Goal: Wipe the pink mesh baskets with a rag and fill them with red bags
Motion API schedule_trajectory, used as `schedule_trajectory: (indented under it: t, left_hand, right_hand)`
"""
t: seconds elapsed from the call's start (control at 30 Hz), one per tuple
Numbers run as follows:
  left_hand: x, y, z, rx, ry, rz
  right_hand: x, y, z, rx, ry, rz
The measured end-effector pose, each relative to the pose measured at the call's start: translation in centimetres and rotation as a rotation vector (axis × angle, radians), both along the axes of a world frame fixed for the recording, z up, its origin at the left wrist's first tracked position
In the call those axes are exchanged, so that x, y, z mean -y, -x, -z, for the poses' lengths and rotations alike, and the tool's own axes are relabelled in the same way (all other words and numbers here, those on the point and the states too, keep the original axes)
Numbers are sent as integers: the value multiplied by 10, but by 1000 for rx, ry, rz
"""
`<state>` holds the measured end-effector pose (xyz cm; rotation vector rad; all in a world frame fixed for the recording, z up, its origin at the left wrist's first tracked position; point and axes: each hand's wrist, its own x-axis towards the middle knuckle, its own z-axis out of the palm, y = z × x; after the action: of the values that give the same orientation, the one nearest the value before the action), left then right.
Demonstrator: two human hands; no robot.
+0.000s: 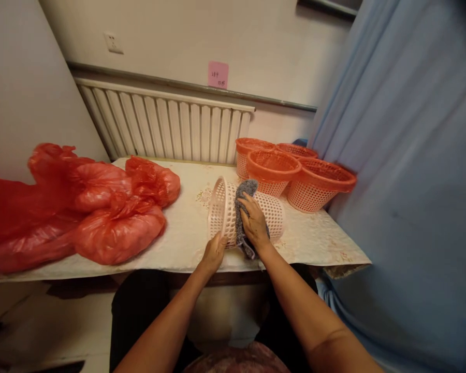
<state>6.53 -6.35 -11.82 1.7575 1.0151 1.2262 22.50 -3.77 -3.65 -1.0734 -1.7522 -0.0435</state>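
Note:
A pale pink perforated basket [272, 213] lies on its side near the front edge of the table, its mouth facing left. My left hand [214, 252] grips the basket's rim at the lower left. Under my right hand [253, 221] is a dark grey cloth [247, 187], which the fingers press against the outside of the basket. The cloth drapes over the basket's side, and its lower end hangs toward the front edge.
Several baskets lined with red plastic bags [312, 199] stand at the back right. Tied, filled red bags [118, 235] cover the left of the table [186, 259]. A radiator [171, 124] is behind; a blue curtain [404, 207] hangs at the right.

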Motion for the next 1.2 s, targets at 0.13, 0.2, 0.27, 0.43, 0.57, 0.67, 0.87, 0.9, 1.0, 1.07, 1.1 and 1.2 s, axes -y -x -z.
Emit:
schedule_trajectory:
  t: [0.13, 0.2, 0.27, 0.43, 0.57, 0.67, 0.87, 0.9, 1.0, 1.07, 1.1, 1.2]
  left_hand:
    - [-1, 1, 0, -37, -21, -19]
    - [0, 3, -1, -37, -35, -18]
    - [1, 5, -3, -22, -41, -6]
    - [-3, 6, -9, -32, 4, -27]
    - [-7, 3, -10, -53, 21, -74]
    - [-5, 3, -10, -43, 22, -87]
    - [-3, 4, -6, -53, 67, -70]
    - [-2, 4, -6, -40, 78, -62]
    - [0, 2, -4, -10, 85, -43]
    - [2, 0, -3, -16, 66, -38]
    - [3, 0, -3, -21, 59, -36]
    - [4, -1, -3, -23, 60, -43]
  right_hand:
    - [12, 24, 4, -19, -25, -35]
    - [16, 36, 7, -18, -42, -30]
    - [17, 44, 11, 1, -63, -4]
    - [6, 40, 11, 76, -88, 32]
    - [-3, 29, 8, 89, -89, 45]
    - [-8, 18, 11, 68, -89, 48]
    - [-21, -45, 24, -53, -55, 190]
    - [-23, -60, 26, -75, -34, 226]
    - [-26, -103, 33, -137, 19, 322]
    - [-25, -124, 37, -165, 32, 367]
    - [-24, -132, 40, -178, 36, 388]
    - [-21, -139, 48, -231, 41, 463]
